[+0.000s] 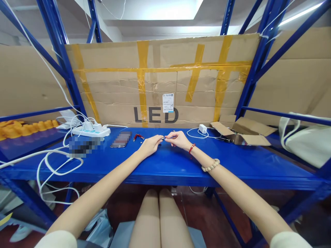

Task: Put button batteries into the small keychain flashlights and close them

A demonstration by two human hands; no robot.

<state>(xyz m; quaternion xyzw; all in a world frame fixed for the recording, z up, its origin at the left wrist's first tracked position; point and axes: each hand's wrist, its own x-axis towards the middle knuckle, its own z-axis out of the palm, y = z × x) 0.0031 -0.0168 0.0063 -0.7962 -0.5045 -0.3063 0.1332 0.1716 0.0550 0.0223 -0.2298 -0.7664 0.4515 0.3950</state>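
Above the blue tabletop [170, 167], my left hand [150, 145] and my right hand [179, 140] meet with their fingertips nearly touching. Each hand pinches at a tiny dark, shiny piece [163, 138] between them, too small to name. Just below the fingertips lies a small dark bit [159, 144]. To the left of my left hand rests a small tool with red handles [138, 136], seemingly pliers, and beside it a few tiny bits. A red cord bracelet and a beaded bracelet [211, 165] are on my right wrist and forearm.
A phone [121, 139], a blurred dark object [85, 146] and a white power strip [91, 131] with looping cables lie at left. A white charger [202, 128] and an open cardboard box [245, 132] sit at right. Cardboard [116, 93] walls off the back between blue posts.
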